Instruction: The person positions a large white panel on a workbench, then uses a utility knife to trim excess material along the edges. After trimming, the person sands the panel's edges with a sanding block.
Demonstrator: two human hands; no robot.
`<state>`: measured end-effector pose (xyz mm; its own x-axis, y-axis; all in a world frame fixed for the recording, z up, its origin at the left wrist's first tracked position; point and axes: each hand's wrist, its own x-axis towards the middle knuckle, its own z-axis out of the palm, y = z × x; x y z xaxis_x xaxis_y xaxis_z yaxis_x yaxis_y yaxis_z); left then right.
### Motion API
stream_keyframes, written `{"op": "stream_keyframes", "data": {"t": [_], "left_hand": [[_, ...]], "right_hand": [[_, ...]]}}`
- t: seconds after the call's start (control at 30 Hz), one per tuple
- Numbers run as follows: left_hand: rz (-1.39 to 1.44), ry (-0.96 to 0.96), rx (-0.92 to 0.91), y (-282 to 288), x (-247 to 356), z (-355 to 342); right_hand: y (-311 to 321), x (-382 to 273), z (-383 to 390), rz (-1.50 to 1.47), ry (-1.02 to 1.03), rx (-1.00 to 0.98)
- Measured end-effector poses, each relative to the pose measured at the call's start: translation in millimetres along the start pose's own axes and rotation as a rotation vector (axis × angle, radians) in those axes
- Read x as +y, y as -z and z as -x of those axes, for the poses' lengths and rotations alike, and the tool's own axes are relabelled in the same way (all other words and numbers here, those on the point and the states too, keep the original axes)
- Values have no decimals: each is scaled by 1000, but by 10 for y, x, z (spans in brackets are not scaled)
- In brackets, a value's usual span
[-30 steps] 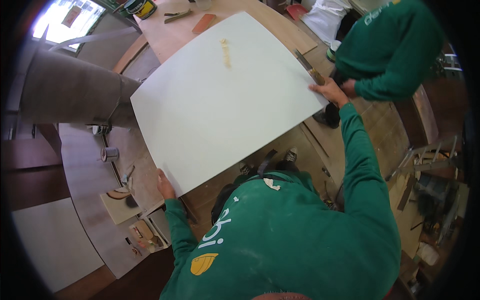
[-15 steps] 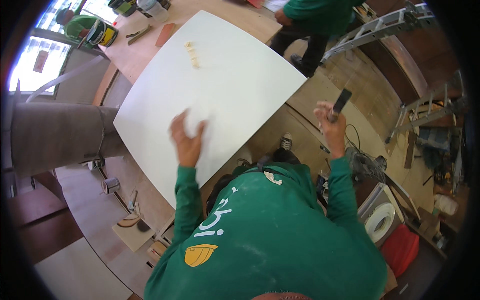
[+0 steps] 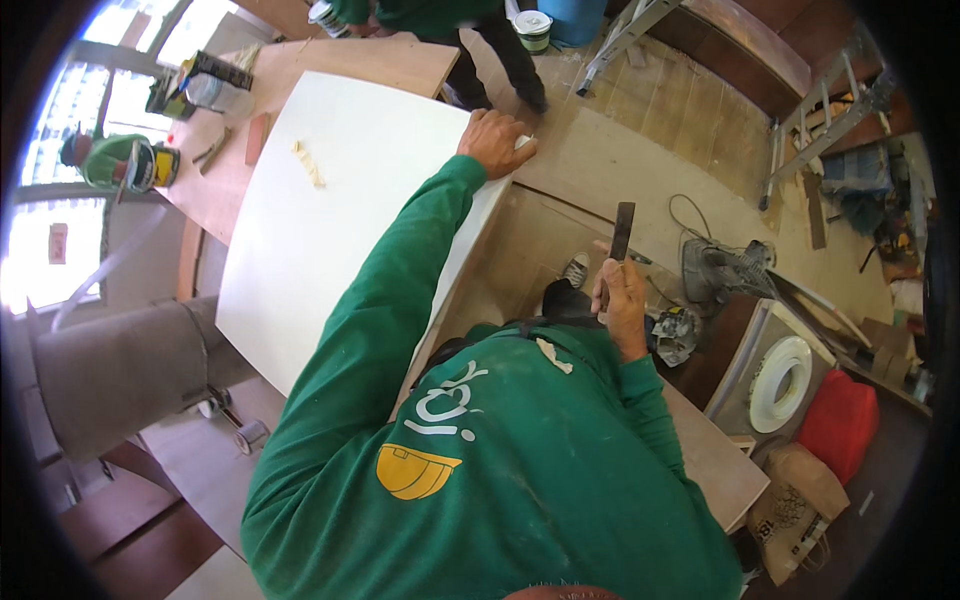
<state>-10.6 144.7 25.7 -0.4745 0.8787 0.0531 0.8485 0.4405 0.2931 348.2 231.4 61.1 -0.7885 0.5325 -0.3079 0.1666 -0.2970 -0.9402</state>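
Note:
My left hand (image 3: 490, 145) reaches across the white board (image 3: 275, 250) to its far right corner, fingers curled over it. A small pale yellow strip (image 3: 307, 163) lies on the board's surface. My right hand (image 3: 620, 305) is closed round a dark, flat, blade-like tool (image 3: 621, 230), held upright off the board's right side, above the floor. The board rests over a light plywood worktop (image 3: 400, 62), which also carries cans (image 3: 170, 95) and a reddish block (image 3: 257, 138).
A co-worker's legs (image 3: 490, 65) stand beyond the worktop; another person (image 3: 103, 155) is by the windows. Aluminium ladders (image 3: 820, 130), a pail (image 3: 532, 30), a power tool with cable (image 3: 720, 262), a red bag (image 3: 838, 425) and a paper sack (image 3: 800, 500) are right. A large dark roll (image 3: 120, 380) lies left.
My left hand left the board's near edge, passed over its middle and now grips the far right corner. My right hand came off the board holding the tool. The view has swung round.

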Motion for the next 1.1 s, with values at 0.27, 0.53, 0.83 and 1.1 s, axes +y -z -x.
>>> {"op": "stream_keyframes", "data": {"t": [0.27,0.53,0.83,1.1], "left_hand": [[-7,12,43,40,56,3],[51,32,89,115,122,23],[-14,106,180,135,124,52],[110,150,185,142,-76,-25]], "right_hand": [[450,-71,-929,103,-45,-80],[679,-190,-1635,667,48,-279],[268,-530,-2026,774,-63,-503],[-150,-1009,-2150,970,-190,-565]]}}
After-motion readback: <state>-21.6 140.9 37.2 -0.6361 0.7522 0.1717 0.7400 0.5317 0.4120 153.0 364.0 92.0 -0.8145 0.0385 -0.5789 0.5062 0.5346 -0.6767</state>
